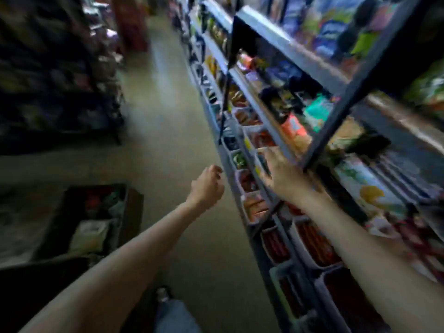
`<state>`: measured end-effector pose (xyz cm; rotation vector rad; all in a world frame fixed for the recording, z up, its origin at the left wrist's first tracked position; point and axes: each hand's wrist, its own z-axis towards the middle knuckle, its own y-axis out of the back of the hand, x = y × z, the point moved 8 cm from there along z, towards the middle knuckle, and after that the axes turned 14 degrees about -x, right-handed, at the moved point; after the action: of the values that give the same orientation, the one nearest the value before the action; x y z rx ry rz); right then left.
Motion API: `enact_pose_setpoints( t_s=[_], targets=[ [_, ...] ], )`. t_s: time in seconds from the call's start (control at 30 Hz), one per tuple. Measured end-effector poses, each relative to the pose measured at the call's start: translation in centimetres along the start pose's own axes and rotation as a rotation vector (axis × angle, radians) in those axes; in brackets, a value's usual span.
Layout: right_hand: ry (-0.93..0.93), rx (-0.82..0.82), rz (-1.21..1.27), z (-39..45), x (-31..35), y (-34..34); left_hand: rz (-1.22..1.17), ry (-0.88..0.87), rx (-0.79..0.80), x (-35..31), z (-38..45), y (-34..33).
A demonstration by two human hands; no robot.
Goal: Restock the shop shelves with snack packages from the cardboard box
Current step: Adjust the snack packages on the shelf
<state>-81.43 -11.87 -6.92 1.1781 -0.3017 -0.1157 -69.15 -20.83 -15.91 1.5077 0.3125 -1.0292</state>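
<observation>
The picture is motion-blurred. A brown cardboard box (134, 212) stands on the floor at the lower left, holding several snack packages (90, 235). My left hand (207, 186) hangs in the aisle just left of the shelf edge, its fingers curled with nothing visible in them. My right hand (280, 174) reaches onto a lower shelf (264, 121) on the right, fingers spread over the white trays (254, 138) of red and orange packets. Whether it holds a packet cannot be made out.
Shelving with colourful packages (317, 111) fills the right side, with dark uprights (341, 102) in front. Another dark shelf unit (60, 75) lines the left of the aisle. A beige floor (168, 121) runs between them. My trouser leg and shoe (168, 306) show at the bottom.
</observation>
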Motion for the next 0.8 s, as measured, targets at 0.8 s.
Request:
enact_pose_setpoints(
  t_s=[0.8],
  targets=[
    [0.347, 1.039, 0.06, 2.3, 44.5, -69.3, 0.536, 0.746, 0.405, 64.0, 1.0, 15.7]
  ],
)
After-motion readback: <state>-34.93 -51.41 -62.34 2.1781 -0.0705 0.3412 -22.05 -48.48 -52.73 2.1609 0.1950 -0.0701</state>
